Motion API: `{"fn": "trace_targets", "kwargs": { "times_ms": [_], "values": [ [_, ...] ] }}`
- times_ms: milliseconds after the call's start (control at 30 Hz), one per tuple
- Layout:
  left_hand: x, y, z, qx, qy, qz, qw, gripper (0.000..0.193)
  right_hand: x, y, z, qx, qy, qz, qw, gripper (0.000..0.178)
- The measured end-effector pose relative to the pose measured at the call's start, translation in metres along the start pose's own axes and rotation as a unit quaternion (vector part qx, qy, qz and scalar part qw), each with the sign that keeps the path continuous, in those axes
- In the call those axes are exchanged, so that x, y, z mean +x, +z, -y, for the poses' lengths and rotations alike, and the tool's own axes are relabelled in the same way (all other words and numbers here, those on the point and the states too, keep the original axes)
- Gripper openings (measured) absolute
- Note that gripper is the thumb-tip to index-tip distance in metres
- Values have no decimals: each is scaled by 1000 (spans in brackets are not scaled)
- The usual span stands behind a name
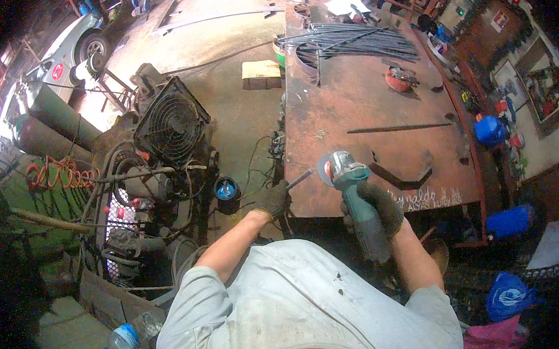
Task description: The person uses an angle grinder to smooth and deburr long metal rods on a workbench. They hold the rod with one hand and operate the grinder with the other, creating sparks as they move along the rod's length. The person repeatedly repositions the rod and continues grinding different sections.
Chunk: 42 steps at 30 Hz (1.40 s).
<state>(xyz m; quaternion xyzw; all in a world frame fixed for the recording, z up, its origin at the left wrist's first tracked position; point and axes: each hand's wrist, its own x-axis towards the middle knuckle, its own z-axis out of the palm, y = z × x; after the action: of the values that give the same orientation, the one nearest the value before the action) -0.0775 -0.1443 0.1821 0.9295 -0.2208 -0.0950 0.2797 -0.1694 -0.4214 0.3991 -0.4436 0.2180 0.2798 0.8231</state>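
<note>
Left fingers [279, 197] curl round one rod [300, 179], right fingers [375, 197] round one angle grinder [361, 209].

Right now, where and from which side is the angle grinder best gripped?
Probably by the long, narrow body of the angle grinder, behind its head, from the right, where the gloved right hand holds it. The body runs back toward the grey shirt, while the disc sits left at the far end, so this approach should keep the hand clear.
</note>
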Motion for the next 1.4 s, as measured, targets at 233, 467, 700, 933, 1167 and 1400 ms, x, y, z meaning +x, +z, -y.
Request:
{"fn": "trace_targets", "kwargs": {
  "times_ms": [233,467,700,933,1167,1400],
  "values": [
    [5,16,13,-13,13,2,1000,30,1,-4,-7,40,-20,23,999,51],
    [5,2,-7,-55,-9,32,998,27,-2,-4,-6,-31,-29,34,999,50],
    [5,-5,-13,-83,-38,53,994,25,-1,-1,-5,-38,-28,30,998,49],
    [-3,-17,-20,-35,-7,44,998,23,4,-6,-8,-15,-18,36,999,50],
    [-7,-16,-15,0,16,11,1000,25,3,-2,-12,12,-38,30,999,51],
    [-1,-18,-20,-27,-16,57,998,26,3,-7,-9,32,-6,50,998,54]
  ]
}}
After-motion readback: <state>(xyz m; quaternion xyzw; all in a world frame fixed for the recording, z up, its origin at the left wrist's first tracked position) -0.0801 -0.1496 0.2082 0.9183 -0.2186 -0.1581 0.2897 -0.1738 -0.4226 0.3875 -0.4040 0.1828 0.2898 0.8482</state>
